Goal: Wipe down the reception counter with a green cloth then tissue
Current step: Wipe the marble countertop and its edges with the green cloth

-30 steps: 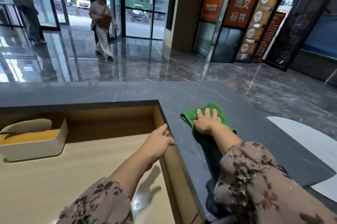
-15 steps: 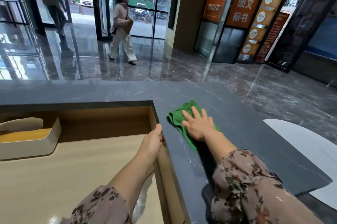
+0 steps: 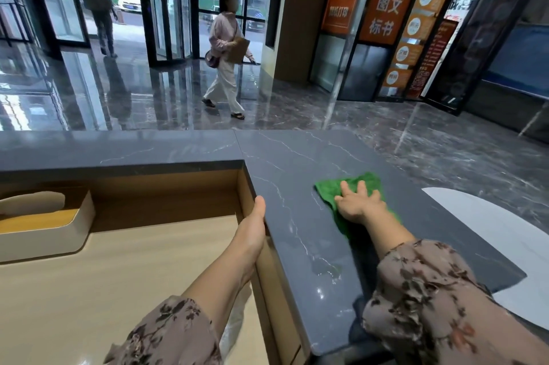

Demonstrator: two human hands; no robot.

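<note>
The dark grey marble reception counter runs from the left and turns toward me at the corner. A green cloth lies flat on its right section, partly covered by my right hand, which presses on it palm down with fingers spread. My left hand rests edge-on against the counter's inner rim, thumb up, holding nothing. A damp streak shines on the counter nearer to me. No tissue is in either hand.
A lower wooden desk lies left of the counter, with a white tissue box at its far left. A white curved panel sits beyond the counter's right edge. Two people walk across the glossy lobby floor.
My right hand has slid the green cloth rightward across the counter. The left hand stays on the inner rim. The person in light clothes has walked further to the right.
</note>
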